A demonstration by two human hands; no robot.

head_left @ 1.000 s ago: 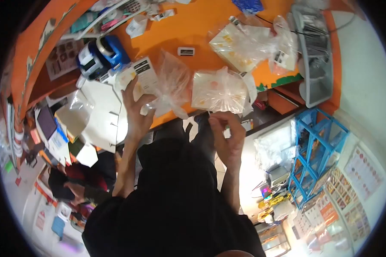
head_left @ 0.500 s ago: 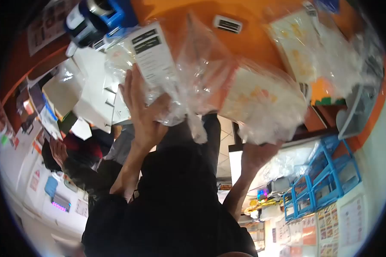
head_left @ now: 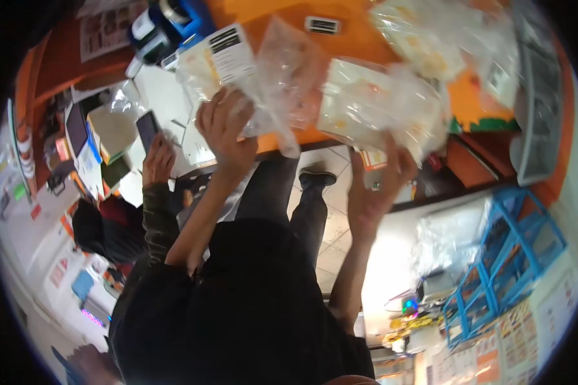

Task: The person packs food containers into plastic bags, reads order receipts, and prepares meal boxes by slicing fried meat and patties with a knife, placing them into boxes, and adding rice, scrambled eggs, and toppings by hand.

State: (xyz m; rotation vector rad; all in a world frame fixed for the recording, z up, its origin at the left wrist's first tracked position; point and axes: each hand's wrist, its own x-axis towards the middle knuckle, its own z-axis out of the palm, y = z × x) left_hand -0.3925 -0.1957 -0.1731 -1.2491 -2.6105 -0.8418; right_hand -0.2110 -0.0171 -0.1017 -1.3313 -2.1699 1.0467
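My left hand (head_left: 228,128) has its fingers curled on a clear plastic bag (head_left: 196,72) with a printed receipt (head_left: 232,56) on its top. Just right of it stands a pinkish translucent plastic bag (head_left: 290,74), its twisted end hanging over the counter's near edge. My right hand (head_left: 385,176) grips the loose, crumpled near side of another clear plastic bag (head_left: 353,96), which has pale, yellow-printed contents. Plastic partly covers the fingertips of that hand.
An orange counter (head_left: 350,48) carries more bags (head_left: 417,38) at the right and a small label (head_left: 322,25). A blue-and-black device (head_left: 164,32) stands far left. At my left, a co-worker's hand (head_left: 157,160) is by a phone (head_left: 148,130). Blue racks (head_left: 501,269) stand lower right.
My left hand's fingers have curled in from spread. My right hand has risen, and its bag sits further left in view. The co-worker's hand has come up toward the counter with a phone.
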